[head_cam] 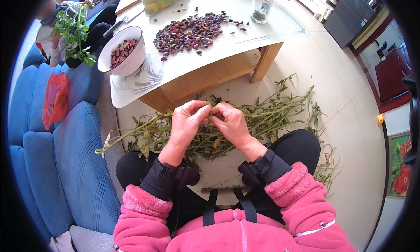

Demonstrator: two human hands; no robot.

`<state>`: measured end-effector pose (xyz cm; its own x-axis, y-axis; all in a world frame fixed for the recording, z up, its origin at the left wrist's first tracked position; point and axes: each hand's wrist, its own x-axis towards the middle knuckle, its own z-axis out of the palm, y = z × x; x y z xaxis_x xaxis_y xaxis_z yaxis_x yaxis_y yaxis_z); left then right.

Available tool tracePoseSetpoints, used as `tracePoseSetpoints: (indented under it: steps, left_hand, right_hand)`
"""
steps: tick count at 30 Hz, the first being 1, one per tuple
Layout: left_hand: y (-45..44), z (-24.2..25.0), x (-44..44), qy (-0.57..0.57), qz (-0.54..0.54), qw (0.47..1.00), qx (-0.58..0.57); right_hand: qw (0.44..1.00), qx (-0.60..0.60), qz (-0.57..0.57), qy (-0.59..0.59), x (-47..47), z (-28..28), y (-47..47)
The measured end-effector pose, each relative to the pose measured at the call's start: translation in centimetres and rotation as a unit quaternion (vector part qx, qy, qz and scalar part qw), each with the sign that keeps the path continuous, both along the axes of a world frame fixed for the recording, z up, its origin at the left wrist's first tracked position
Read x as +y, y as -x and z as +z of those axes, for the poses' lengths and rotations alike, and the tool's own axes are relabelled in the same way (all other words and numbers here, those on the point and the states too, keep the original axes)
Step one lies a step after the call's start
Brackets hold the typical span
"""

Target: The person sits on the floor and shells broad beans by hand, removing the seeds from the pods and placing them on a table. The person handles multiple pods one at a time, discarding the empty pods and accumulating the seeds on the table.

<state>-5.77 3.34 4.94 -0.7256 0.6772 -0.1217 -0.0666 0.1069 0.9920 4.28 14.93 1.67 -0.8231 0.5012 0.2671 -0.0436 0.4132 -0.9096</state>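
Note:
My left hand (185, 122) and my right hand (232, 122) meet at the fingertips, above a heap of plants. Pinched between them is a small greenish-brown bean pod (212, 108), mostly hidden by the fingers. Below lie dried bean plants (279, 116) with long green stems and withered leaves, spread over the floor in front of my knees. On the table ahead is a loose spread of dark red and purple beans (187, 35). A white bowl (137, 57) at the table's left corner holds pinkish-red beans (123, 53).
The white-topped wooden table (210, 60) has its near edge just beyond my hands. It bears a fork (126, 19), a bag of fruit (164, 1) and a glass (261, 12). Left, a person (54, 42) holds leafy greens (73, 32) near a blue sofa (83, 166) with a red bag (55, 98).

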Motion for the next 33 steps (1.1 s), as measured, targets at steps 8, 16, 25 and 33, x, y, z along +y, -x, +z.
tracePoseSetpoints:
  steps: [8,16,25,33]
  left_hand:
    - [1.2,-1.2,-1.0,-0.015,-0.028,0.991,-0.129]
    - [1.5,-1.5,-1.4,-0.02,-0.028,0.98,-0.194]
    - [1.1,-0.4,-1.6,-0.005,-0.052,0.973,-0.226]
    - [1.5,-0.6,-1.6,0.024,-0.077,0.974,-0.21]
  right_hand:
    - [0.96,-0.098,0.106,0.241,1.1,-0.9,-0.5]
    - [0.981,-0.074,0.083,0.162,0.8,-0.5,-0.7]
    - [0.989,-0.067,0.088,0.098,1.0,-0.1,-1.3]
    - [0.993,-0.054,0.097,0.031,1.1,-0.2,-1.5]
